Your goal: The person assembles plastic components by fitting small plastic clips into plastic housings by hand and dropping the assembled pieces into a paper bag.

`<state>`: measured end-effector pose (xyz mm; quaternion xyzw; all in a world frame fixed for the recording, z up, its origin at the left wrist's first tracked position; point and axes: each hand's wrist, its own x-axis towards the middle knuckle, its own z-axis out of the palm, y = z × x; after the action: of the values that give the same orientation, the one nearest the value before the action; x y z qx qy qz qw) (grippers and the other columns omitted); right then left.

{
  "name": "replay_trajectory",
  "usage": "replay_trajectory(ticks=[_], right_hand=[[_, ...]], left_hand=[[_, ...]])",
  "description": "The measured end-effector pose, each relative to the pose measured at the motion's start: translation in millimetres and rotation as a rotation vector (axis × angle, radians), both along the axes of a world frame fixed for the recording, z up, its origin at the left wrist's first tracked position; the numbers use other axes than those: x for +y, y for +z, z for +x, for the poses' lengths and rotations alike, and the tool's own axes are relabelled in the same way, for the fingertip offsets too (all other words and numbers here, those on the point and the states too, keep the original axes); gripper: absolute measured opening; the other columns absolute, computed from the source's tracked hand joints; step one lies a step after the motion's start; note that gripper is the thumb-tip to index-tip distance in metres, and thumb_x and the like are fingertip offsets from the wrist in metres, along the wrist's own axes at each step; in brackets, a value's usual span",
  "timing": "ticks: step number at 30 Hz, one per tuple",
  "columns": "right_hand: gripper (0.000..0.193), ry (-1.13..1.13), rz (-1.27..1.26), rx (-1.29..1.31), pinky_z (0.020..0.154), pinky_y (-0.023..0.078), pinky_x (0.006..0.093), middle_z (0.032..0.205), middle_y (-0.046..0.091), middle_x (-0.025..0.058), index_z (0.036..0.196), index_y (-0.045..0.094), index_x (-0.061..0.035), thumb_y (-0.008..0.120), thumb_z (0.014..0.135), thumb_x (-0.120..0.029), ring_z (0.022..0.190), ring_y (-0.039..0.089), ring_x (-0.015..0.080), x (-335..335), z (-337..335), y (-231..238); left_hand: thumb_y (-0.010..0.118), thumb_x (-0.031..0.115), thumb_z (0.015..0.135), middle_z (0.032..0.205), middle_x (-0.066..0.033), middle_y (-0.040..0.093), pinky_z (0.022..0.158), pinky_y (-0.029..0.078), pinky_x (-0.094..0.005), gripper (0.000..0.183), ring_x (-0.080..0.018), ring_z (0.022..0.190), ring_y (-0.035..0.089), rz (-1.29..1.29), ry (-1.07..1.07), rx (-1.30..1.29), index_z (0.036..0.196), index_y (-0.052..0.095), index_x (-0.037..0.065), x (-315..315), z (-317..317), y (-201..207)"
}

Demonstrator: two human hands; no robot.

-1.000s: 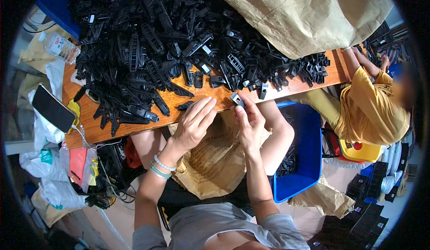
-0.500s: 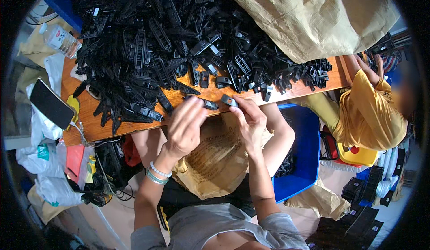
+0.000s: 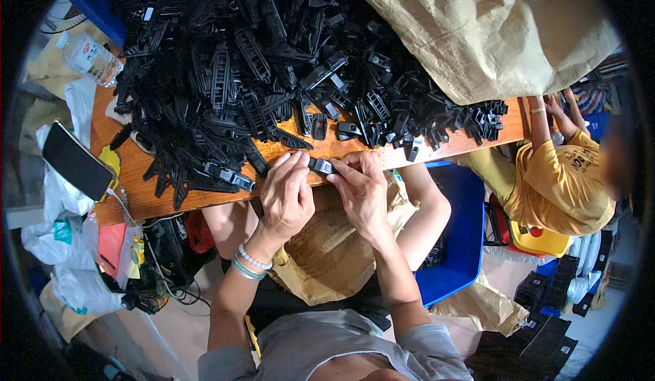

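Both of my hands meet at the front edge of the wooden table (image 3: 147, 200). Between them is a small black plastic part (image 3: 320, 166) with a shiny grey top. My left hand (image 3: 286, 193), with bracelets on its wrist, is closed with the fingertips at the part's left end. The thumb and forefinger of my right hand (image 3: 363, 193) pinch the other end. How the piece is built under the fingers is hidden. Just beyond lie loose black clips (image 3: 318, 127), and behind them a large heap of long black plastic pieces (image 3: 218, 74).
A tan woven sack (image 3: 491, 33) covers the far right of the table. Over my lap lies an open brown paper bag (image 3: 321, 258), beside a blue bin (image 3: 454, 244). A phone (image 3: 78, 159) and a bottle (image 3: 92, 59) are at left. Another person (image 3: 556, 183) sits at right.
My right hand has moved left with its small black part, against my left hand. The left hand, blurred and loose before, has closed on the piece between them.
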<state>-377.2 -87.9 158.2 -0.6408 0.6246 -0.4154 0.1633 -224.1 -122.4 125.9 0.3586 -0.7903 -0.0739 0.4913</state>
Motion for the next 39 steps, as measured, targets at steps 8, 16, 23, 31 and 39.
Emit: replay_trajectory(ticks=[8,16,23,31,39], right_hand=[[0.025,0.188,0.208,0.123,0.080,0.049,0.0359,0.097,0.059,0.0128,0.103,0.068,0.0002,0.072,0.078,-0.001,0.090,0.059,0.0289,41,-15,23],[0.024,-0.175,-0.108,0.418,0.072,0.042,0.0390,0.088,0.054,0.0097,0.108,0.068,-0.0044,0.066,0.084,-0.005,0.083,0.053,0.0279,-26,-11,2],[0.032,-0.222,-0.054,0.592,0.075,0.037,0.0386,0.086,0.052,0.0072,0.111,0.070,-0.0107,0.061,0.081,-0.004,0.084,0.051,0.0247,-36,-2,-1],[0.028,-0.188,-0.158,0.394,0.077,0.036,0.0402,0.094,0.054,0.0098,0.109,0.062,-0.0066,0.066,0.081,-0.010,0.090,0.051,0.0275,-26,5,-10],[0.028,-0.288,-0.094,0.390,0.077,0.040,0.0419,0.093,0.056,0.0121,0.103,0.058,-0.0030,0.072,0.081,-0.014,0.090,0.053,0.0305,-30,4,-13]], left_hand=[[0.061,-0.011,0.078,0.103,-0.0171,0.063,0.079,0.053,-0.0414,0.031,-0.0326,0.089,0.063,0.031,-0.026,0.033,0.109,0.060,-0.004,-12,12,23],[0.057,0.000,0.080,0.112,-0.0176,0.055,0.083,0.048,-0.0382,0.033,-0.0287,0.096,0.054,0.053,0.050,-0.494,0.113,0.056,-0.006,-30,1,27],[0.058,0.002,0.082,0.111,-0.0175,0.058,0.076,0.049,-0.0371,0.028,-0.0285,0.088,0.056,-0.062,-0.020,-0.459,0.108,0.057,-0.008,-27,7,19],[0.061,-0.009,0.085,0.110,-0.0214,0.062,0.079,0.056,-0.0415,0.032,-0.0359,0.095,0.064,-0.111,-0.012,-0.017,0.116,0.053,-0.003,0,8,2],[0.059,-0.008,0.088,0.105,-0.0167,0.062,0.077,0.055,-0.0358,0.023,-0.0300,0.090,0.064,0.503,-0.097,0.325,0.110,0.063,-0.003,18,3,21]])
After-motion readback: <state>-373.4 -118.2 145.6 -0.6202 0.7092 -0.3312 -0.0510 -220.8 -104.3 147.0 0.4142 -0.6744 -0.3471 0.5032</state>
